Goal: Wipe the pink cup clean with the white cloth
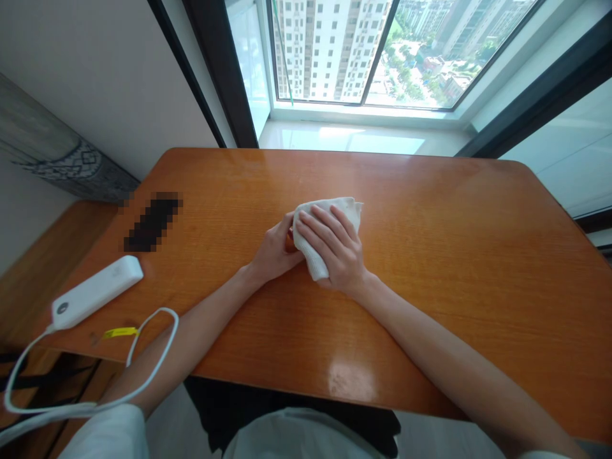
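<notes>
A white folded cloth (351,209) lies near the middle of the orange wooden table (454,242). My right hand (335,248) rests on top of it, fingers together and curled over the cloth. My left hand (273,250) is beside it on the left, its fingers pinching the cloth's left edge. A small orange-red patch shows between the two hands; I cannot make out what it is.
A white power bank (95,291) with a white cable (143,357) and a yellow tag (119,332) lies at the table's left front. A dark blurred object (152,223) sits behind it. A window (363,51) and sill lie beyond the far edge.
</notes>
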The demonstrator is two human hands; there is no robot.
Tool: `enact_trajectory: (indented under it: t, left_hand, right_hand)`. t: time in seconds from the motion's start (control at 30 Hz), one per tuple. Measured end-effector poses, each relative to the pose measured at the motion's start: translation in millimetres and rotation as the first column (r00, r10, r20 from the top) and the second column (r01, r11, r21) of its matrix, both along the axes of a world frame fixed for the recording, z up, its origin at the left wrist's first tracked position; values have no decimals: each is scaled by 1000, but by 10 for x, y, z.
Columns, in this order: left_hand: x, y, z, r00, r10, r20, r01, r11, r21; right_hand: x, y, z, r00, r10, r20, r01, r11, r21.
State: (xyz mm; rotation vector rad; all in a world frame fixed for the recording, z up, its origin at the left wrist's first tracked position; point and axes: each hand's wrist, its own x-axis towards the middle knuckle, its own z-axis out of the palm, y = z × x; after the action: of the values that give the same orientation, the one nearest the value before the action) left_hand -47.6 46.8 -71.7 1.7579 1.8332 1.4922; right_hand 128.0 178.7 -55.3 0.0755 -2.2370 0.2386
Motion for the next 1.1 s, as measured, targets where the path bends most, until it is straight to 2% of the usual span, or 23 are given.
enact_trajectory:
  t: [0.03, 0.17, 0.2, 0.33, 0.4, 0.47, 0.53, 0.57, 0.63, 0.7, 0.77, 0.8, 0.87, 0.93, 0.97, 1.03, 1.1]
  left_hand:
    - [-1, 1, -1, 1000, 7, 1, -7, 1000, 3]
    - [8, 17, 21, 1000, 21, 1, -21, 1000, 10]
    - [8, 17, 25, 1000, 17, 0, -17, 1000, 9]
    - [-6, 0, 17, 1000, -13, 5, 13, 1000, 6]
    - [-6, -2, 18, 1000, -14, 12, 14, 1000, 2]
    - [3, 7, 28, 1000, 4, 8, -4, 1000, 9]
    - [14, 18, 39, 1000, 19, 2, -19, 1000, 17]
    - [16, 21, 41, 1000, 21, -2, -21, 1000, 20]
    - [12, 18, 31, 1000, 9, -13, -8, 1000, 23]
    - [0, 7, 11, 1000, 1, -15, -1, 1000, 21]
    - [-9, 1, -6, 1000, -1, -5, 1, 1000, 13]
    - [-10, 2, -9, 1000, 1, -3, -1, 1000, 13]
    - [-4, 10, -3, 1000, 15, -8, -14, 1000, 13]
    - [4, 19, 9, 999, 28, -15, -28, 1000, 12]
    - [6, 21, 13, 999, 32, -15, -32, 999, 10]
    - [2, 18, 12, 1000, 18, -10, -17, 1000, 11]
    - [-8, 9, 2, 1000, -3, -4, 3, 1000, 7]
  right_hand:
    - [-2, 9, 1, 1000, -3, 1, 3, 1000, -11]
    - [-12, 79, 3, 978, -169, -124, 137, 963, -234]
    - [-12, 74, 6, 975, -177, -134, 141, 959, -244]
    - [-9, -19, 16, 999, 11, -37, -13, 999, -49]
    - [-13, -10, 9, 998, 52, -27, -53, 998, -35]
    - [-20, 57, -7, 996, -39, -81, 24, 985, -169]
    - [-24, 117, -17, 975, -182, -129, 133, 938, -321]
    - [-22, 124, -15, 966, -217, -142, 157, 925, -346]
    - [-13, 77, 4, 978, -161, -135, 123, 960, -253]
    - [-2, -6, 29, 998, -17, -68, 12, 997, -74]
    - [0, -44, 38, 998, 61, -5, -61, 998, 11]
    - [-4, -31, 33, 999, 50, -1, -50, 999, -10]
    - [-17, 41, 6, 997, -72, -42, 64, 983, -171]
    - [-30, 114, -23, 970, -229, -86, 185, 916, -357]
    - [-31, 127, -31, 960, -262, -100, 203, 895, -397]
    - [-25, 95, -26, 972, -202, -117, 155, 933, -325]
    - [-11, 24, -4, 995, -51, -81, 39, 989, -142]
